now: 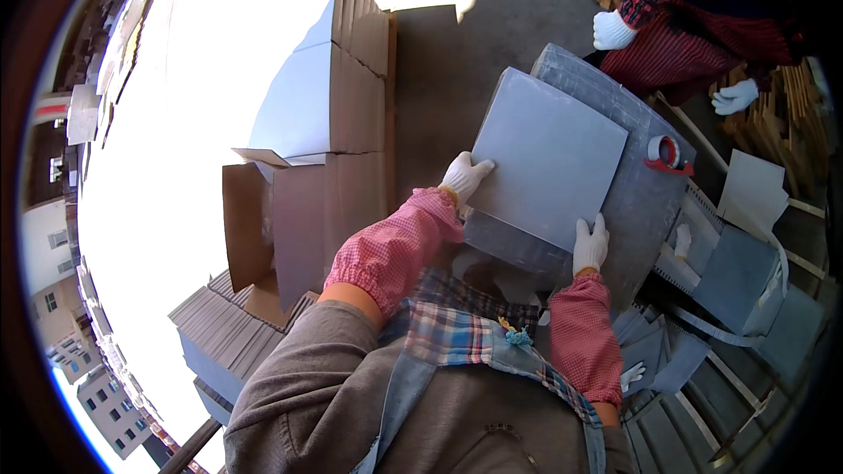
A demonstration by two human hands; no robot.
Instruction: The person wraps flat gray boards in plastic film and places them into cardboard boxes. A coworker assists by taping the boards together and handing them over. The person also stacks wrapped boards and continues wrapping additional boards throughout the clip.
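A flat, square, pale-grey piece (553, 158) with a brownish edge lies on a grey, scuffed worktable (645, 211); I cannot tell its material. My left hand (466, 178), in a white glove, grips its left edge, thumb on top and fingers mostly hidden at the side. At the near right corner is my right hand (591, 246), also gloved, closed on the edge with thumb and fingers a little apart. A tape dispenser (669, 154) with a red frame rests on the table to the right of the piece.
Folded cardboard (358, 79) stands stacked on the left, beside an open cardboard box (246, 228) and more flat sheets (224, 325). A co-worker in red plaid (676, 53) with white gloves stands at the far right. Grey panels (742, 276) and loose gloves lie on a slatted surface at right.
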